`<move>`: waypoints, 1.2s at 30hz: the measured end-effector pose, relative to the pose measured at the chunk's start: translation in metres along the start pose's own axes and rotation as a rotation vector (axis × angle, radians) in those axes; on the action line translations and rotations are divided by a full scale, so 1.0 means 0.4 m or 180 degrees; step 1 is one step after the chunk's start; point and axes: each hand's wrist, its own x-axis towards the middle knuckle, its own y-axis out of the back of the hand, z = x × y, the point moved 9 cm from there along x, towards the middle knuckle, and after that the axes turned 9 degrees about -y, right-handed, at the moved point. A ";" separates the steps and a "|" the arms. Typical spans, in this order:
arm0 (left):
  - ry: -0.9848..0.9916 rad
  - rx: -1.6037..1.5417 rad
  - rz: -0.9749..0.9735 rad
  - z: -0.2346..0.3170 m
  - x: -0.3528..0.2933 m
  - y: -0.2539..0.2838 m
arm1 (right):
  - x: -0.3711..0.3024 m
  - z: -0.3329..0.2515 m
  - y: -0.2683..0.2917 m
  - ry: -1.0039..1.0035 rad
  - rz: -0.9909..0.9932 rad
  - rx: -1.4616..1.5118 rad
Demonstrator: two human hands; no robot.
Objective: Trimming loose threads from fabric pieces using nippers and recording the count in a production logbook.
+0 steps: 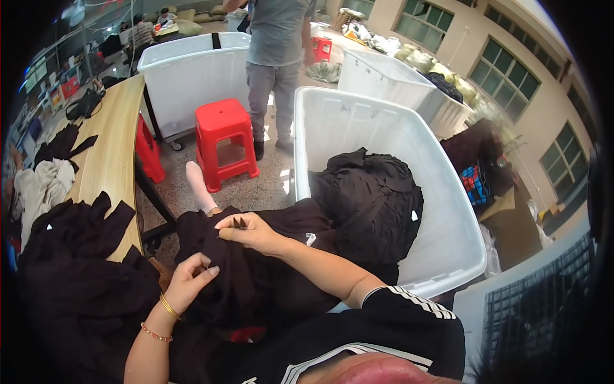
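Note:
A dark brown-black garment [256,275] is spread across my lap, with a small white label [311,239] on its right part. My left hand [190,278], with bracelets at the wrist, pinches the garment between thumb and fingers. Just above and to the right, my right hand [251,235] is closed around small thread snips [240,223]; their two dark pointed tips stick up past the fingers. Most of the snips is hidden in the palm. On the left, more dark garments [83,269] lie heaped beside my left forearm.
A white wheeled bin [441,211] at my right holds a heap of black clothes [374,198]. Ahead stand a red stool [224,131], a person [275,70] and another white bin [195,80]. A wooden table [112,141] runs along the left, with pale cloth [45,192] beside it.

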 end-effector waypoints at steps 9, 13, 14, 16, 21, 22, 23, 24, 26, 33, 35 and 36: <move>-0.0533 0.0552 0.0585 0.020 -0.003 0.076 | 0.017 0.022 0.040 -0.0014 0.0342 -0.1061; -0.0697 0.1915 0.0167 0.090 -0.037 0.053 | 0.009 0.047 0.021 -0.0220 0.0108 -0.2140; -0.0463 0.1901 -0.0049 0.062 -0.046 0.046 | 0.013 0.041 0.032 -0.0143 0.0214 -0.2175; -0.0407 0.2316 -0.0236 0.059 -0.062 0.037 | 0.001 -0.015 0.043 -0.0168 0.0517 -0.2914; -0.0921 0.2871 0.0193 0.132 -0.114 0.029 | -0.041 -0.211 -0.049 0.0593 0.0088 -0.3291; -0.1025 0.2719 0.0273 0.156 -0.142 0.021 | -0.044 -0.228 -0.076 0.0615 -0.0193 -0.3401; -0.0996 0.2723 0.0304 0.175 -0.160 0.016 | -0.034 -0.231 -0.077 0.0418 -0.0437 -0.3399; -0.0897 0.2590 0.0310 0.192 -0.184 0.013 | -0.029 -0.231 -0.096 0.0196 -0.0709 -0.3024; -0.0958 0.2246 0.0610 0.199 -0.205 -0.002 | -0.016 -0.213 -0.069 -0.0344 -0.1216 -0.3064; -0.0734 0.1660 0.1685 0.210 -0.339 -0.041 | 0.102 -0.153 -0.256 0.0192 -0.2343 -0.3766; -0.0837 0.2017 0.1940 0.234 -0.386 -0.027 | 0.114 -0.123 -0.310 0.0142 -0.2510 -0.3641; -0.0921 0.2216 0.2123 0.247 -0.417 -0.017 | 0.115 -0.115 -0.344 0.0140 -0.2551 -0.3635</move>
